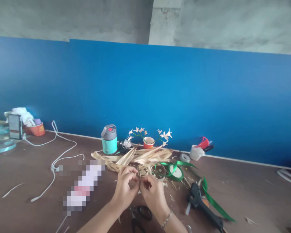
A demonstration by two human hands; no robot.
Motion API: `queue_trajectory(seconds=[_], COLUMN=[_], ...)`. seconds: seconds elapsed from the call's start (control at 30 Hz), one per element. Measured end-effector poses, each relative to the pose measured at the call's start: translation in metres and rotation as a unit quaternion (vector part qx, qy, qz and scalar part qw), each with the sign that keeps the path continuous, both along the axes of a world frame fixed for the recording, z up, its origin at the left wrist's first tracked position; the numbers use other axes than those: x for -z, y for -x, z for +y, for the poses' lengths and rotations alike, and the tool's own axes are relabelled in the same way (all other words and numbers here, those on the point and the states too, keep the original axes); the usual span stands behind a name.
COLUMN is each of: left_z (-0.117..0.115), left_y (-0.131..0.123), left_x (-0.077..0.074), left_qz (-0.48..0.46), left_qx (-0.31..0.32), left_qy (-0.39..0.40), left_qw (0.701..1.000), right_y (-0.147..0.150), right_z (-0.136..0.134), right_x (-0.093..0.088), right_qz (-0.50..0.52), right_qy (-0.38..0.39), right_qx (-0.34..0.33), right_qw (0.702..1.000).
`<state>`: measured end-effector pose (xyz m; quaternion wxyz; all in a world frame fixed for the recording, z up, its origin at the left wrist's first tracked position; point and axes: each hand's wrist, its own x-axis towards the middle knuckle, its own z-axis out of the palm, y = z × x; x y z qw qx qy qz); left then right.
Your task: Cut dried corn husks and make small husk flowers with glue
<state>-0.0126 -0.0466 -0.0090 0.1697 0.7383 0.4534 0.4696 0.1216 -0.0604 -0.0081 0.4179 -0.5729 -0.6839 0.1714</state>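
Note:
My left hand and my right hand meet at the fingertips, each in a pinch. Whatever they hold between them is too small and blurred to name. Just beyond the fingers lies a heap of dried husks, with thin scraps around it. Below my hands, partly hidden by the wrists, is a pair of black-handled scissors. To the right, a spool of green ribbon lies close to the husks. A black glue gun rests beside a loose green ribbon strip.
Behind the husks stand a teal flask and a paper cup with white flowers on green stems. A white container and a tape roll are at the right. White cables cross the left side. A blue partition borders the table.

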Motion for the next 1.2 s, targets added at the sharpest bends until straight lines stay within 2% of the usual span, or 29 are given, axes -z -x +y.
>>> queue_trajectory(seconds=[0.1, 0.23, 0.47, 0.67, 0.77, 0.83, 0.93, 1.07, 1.13, 1.2], left_z=[0.001, 0.002, 0.005, 0.000, 0.002, 0.008, 0.020, 0.032, 0.034, 0.035], left_y=[0.002, 0.003, 0.003, 0.006, 0.010, 0.015, 0.024, 0.034, 0.038, 0.041], left_x=[0.000, 0.001, 0.001, -0.012, -0.012, -0.008, 0.003, 0.010, 0.010, 0.010], left_qz=[-0.004, 0.005, -0.109, -0.184, -0.236, -0.293, -0.383, -0.437, -0.443, -0.402], left_qx=[0.011, 0.012, 0.046, 0.118, 0.142, 0.118, 0.059, 0.014, -0.023, -0.066], left_qy=[-0.009, -0.021, 0.125, 0.223, 0.254, 0.256, 0.228, 0.192, 0.175, 0.153], left_qw=[1.000, 1.000, 0.985, 0.950, 0.927, 0.914, 0.893, 0.878, 0.879, 0.900], right_y=[0.001, 0.002, 0.005, -0.001, -0.003, -0.004, -0.007, -0.011, -0.014, -0.016], right_z=[0.000, -0.002, -0.001, 0.006, 0.008, 0.008, 0.010, 0.013, 0.013, 0.013], right_x=[-0.001, -0.004, -0.015, -0.011, -0.011, -0.013, -0.015, -0.016, -0.018, -0.020], right_qz=[0.038, 0.040, 0.114, 0.189, 0.243, 0.294, 0.346, 0.383, 0.392, 0.389], right_qy=[0.039, 0.041, 0.102, 0.141, 0.156, 0.185, 0.234, 0.226, 0.203, 0.186], right_qx=[0.002, 0.002, -0.003, -0.048, -0.068, -0.066, -0.026, 0.006, 0.019, 0.019], right_qw=[0.999, 0.998, 0.988, 0.971, 0.955, 0.935, 0.908, 0.895, 0.897, 0.902])
